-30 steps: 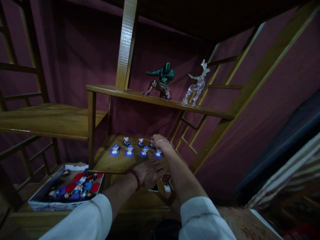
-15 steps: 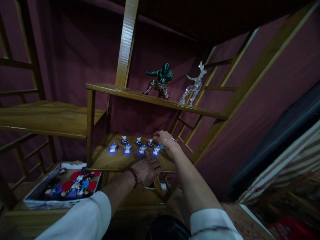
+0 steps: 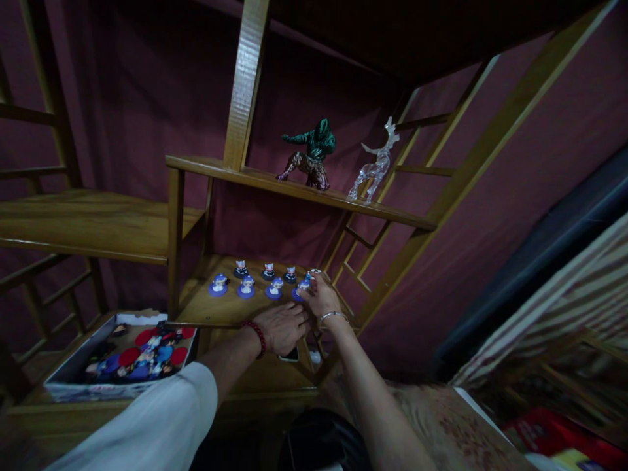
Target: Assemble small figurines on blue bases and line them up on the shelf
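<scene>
On the lower shelf (image 3: 196,304), small figurines stand in two rows. The front row has white and blue figures on purple bases, such as this figurine (image 3: 246,286); behind are cat-eared ones on dark bases, such as this figurine (image 3: 268,272). My right hand (image 3: 324,299) has its thumb and fingers closed around the rightmost purple-based figurine (image 3: 300,288), partly covering it. Just behind those fingers a white and blue piece (image 3: 315,271) shows, mostly hidden. My left hand (image 3: 284,328) lies palm down at the shelf's front edge, fingers stretched out, holding nothing.
Above, a dark green crouching figure (image 3: 314,154) and a clear deer statue (image 3: 373,167) stand on the upper shelf (image 3: 275,185). At lower left, an open box (image 3: 88,391) holds several jumbled figurines. A phone-like object (image 3: 290,355) lies below my left hand. Wooden lattice flanks the shelves.
My right hand has drawn back from the far right of the rows to the rightmost front figurine, uncovering a white and blue piece behind. My left hand stays at the shelf edge.
</scene>
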Motion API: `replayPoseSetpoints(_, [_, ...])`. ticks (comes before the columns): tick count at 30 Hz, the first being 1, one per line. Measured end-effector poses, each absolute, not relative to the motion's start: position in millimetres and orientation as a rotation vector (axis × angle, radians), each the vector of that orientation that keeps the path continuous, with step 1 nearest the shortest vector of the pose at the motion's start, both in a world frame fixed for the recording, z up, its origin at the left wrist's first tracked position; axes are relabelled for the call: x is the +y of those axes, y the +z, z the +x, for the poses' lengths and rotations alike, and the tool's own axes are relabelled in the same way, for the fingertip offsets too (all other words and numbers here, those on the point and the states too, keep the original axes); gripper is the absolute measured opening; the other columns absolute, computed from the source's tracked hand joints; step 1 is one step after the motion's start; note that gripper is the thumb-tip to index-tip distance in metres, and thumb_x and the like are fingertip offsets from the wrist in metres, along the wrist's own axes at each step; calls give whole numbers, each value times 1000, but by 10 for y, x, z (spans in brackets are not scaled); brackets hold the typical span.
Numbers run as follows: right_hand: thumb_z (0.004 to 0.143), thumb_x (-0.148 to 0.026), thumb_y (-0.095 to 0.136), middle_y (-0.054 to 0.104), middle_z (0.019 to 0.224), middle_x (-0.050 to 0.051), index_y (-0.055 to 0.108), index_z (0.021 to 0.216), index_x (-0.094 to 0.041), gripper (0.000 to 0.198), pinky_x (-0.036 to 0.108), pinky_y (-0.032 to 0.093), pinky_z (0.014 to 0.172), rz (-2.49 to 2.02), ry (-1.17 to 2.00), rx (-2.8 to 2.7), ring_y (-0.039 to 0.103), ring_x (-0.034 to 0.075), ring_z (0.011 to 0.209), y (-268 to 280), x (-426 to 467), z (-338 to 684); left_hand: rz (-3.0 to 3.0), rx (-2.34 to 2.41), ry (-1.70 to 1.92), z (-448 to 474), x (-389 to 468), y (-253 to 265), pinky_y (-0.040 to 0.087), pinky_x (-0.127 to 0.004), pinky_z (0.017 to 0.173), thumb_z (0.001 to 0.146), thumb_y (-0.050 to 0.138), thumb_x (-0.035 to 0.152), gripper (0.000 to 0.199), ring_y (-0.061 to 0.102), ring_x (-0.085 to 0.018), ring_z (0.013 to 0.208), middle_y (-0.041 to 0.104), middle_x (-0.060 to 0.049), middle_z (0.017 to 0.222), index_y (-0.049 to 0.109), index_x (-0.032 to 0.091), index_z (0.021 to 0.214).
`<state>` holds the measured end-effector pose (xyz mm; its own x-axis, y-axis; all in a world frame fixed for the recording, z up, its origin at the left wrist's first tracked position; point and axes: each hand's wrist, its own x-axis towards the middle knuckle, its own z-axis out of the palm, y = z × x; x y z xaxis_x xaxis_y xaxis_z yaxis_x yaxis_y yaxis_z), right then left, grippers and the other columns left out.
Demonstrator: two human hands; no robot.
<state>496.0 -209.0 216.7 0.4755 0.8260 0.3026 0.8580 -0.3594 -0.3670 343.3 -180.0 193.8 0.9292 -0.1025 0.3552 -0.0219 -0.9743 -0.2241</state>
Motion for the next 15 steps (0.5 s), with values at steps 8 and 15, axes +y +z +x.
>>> replayPoseSetpoints(8, [68,-29,64,65,92,3,43,121,-25,57,27,47,71,-2160,3,-1307,63,18,81,1919,-2000,4954,-2842,109,-600,3422,-1792,1914,37,-34,82,78,45,23,21,47,-21,91,59,-9,96,55,13,93])
replayPoseSetpoints(15, [70,-31,61,62,101,6,40,125,-21,60,27,45,77,-2077,87,-1341,60,18,88,1814,-1991,5016,-2805,111,-638,3400,-1817,1940,37,-35,81,77,45,23,17,46,-22,87,58,-9,90,55,13,87])
